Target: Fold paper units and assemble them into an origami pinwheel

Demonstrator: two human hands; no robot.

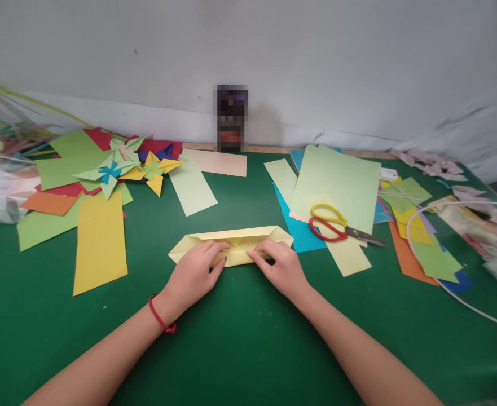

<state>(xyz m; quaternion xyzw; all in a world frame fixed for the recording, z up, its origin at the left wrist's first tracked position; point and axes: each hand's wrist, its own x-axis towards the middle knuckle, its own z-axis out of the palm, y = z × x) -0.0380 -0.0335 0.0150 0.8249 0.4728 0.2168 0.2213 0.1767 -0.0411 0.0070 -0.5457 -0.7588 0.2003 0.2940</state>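
A pale yellow sheet of paper [240,258], folded into a long shape with slanted ends, lies on the green table in front of me. My left hand [197,268] pinches its near edge left of the middle, thumb below and fingers over the paper. On the right side of the middle, my right hand [281,266] grips the same edge between thumb and fingers. A small triangular fold shows between the two hands. Parts of the paper under my fingers are hidden.
Scissors [330,223] with yellow and red handles rest on pale green sheets [337,180] at right. Folded paper stars [153,169] and coloured sheets lie at left, near a yellow strip [100,242]. A blurred-out upright device [232,118] leans on the wall. A white wire [413,248] curves at far right.
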